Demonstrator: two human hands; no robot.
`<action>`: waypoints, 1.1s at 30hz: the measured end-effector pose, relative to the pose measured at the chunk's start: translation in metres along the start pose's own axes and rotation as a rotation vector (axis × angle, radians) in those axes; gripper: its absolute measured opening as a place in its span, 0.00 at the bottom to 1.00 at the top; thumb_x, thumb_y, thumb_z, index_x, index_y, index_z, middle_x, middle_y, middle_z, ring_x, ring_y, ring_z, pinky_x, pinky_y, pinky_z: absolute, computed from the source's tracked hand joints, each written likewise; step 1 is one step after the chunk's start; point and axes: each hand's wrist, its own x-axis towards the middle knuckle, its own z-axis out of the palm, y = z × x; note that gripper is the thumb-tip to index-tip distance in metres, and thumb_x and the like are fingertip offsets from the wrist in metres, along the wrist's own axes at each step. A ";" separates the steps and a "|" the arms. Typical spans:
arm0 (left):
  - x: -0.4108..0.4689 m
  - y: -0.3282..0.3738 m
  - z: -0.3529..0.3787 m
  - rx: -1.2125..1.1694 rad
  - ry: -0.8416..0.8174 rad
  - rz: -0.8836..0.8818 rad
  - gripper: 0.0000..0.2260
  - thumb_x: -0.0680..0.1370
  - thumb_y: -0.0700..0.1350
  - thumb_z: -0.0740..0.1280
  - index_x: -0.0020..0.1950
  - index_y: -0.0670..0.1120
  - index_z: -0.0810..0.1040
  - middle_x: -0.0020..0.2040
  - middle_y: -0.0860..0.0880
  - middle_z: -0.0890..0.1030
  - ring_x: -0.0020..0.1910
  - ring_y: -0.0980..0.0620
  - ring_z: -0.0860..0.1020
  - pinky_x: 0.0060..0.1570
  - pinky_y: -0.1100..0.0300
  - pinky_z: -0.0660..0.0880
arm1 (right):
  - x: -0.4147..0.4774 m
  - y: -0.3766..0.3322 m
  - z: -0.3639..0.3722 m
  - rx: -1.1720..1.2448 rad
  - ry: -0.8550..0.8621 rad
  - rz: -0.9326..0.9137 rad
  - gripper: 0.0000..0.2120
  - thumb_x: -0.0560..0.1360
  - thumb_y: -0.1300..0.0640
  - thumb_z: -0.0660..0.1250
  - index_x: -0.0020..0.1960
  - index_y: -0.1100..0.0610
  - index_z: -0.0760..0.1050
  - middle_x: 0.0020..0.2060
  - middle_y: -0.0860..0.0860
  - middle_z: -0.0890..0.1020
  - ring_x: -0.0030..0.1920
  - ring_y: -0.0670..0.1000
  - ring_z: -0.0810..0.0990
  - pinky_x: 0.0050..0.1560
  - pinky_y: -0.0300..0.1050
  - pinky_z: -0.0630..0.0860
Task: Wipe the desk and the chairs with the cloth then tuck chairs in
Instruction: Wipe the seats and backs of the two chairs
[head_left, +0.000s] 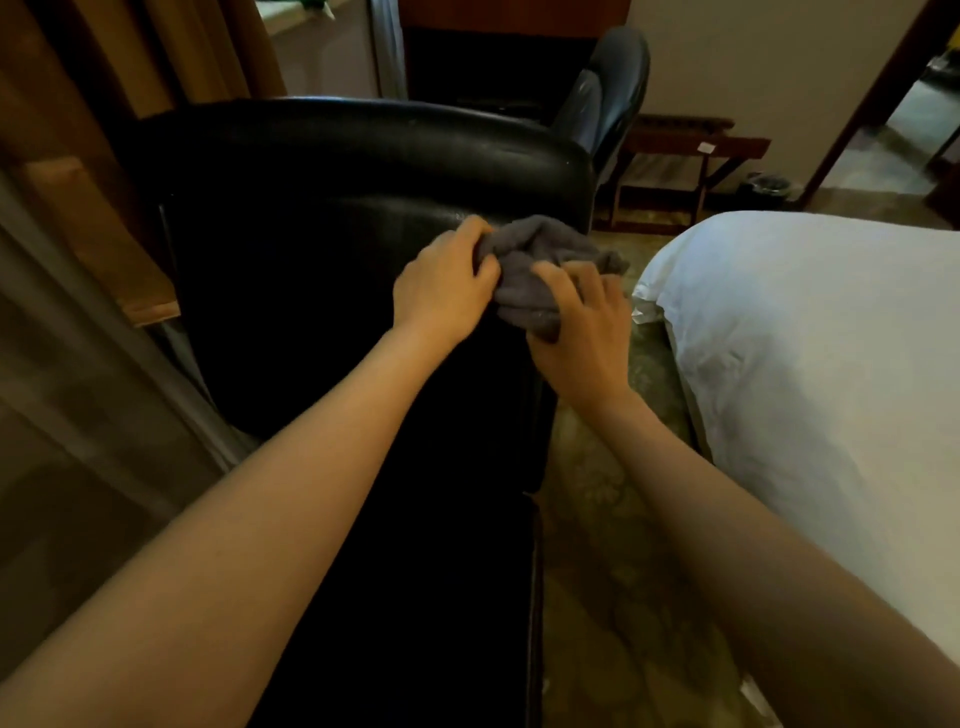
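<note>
- Currently the bunched grey cloth (540, 249) is held over the right side of the black chair (363, 156). The left hand (447, 283) has its fingers (475, 231) curled round the cloth's left edge, and the right hand (576, 332) clamps its near part.
- Wadded like this, little fabric would meet the leather, so patches may be missed.
- A slackened grip could drop it to the floor (597, 519) beside the bed (805, 338).

Cloth (540, 249) partly under right hand (582, 338) (underside unseen); black chair (363, 156) seat indistinct in shadow.
</note>
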 end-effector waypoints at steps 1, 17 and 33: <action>0.004 0.001 0.003 0.019 -0.036 0.001 0.10 0.79 0.49 0.58 0.60 0.49 0.71 0.55 0.45 0.78 0.53 0.43 0.77 0.41 0.57 0.66 | 0.002 0.003 0.002 -0.033 -0.048 0.030 0.26 0.64 0.59 0.69 0.61 0.56 0.71 0.51 0.60 0.77 0.45 0.65 0.76 0.40 0.54 0.73; -0.038 -0.022 0.068 0.069 -0.344 -0.038 0.11 0.76 0.52 0.64 0.55 0.50 0.70 0.47 0.47 0.79 0.43 0.47 0.78 0.36 0.59 0.69 | -0.087 0.034 0.054 0.184 -0.380 0.070 0.14 0.64 0.54 0.57 0.49 0.54 0.62 0.45 0.58 0.74 0.42 0.62 0.74 0.38 0.55 0.73; -0.065 0.013 0.111 0.301 -0.569 -0.531 0.09 0.77 0.50 0.62 0.55 0.51 0.74 0.53 0.48 0.78 0.53 0.47 0.77 0.45 0.57 0.73 | -0.082 0.089 0.043 0.201 -1.110 -0.323 0.30 0.71 0.65 0.66 0.71 0.53 0.61 0.68 0.54 0.64 0.67 0.62 0.62 0.61 0.56 0.67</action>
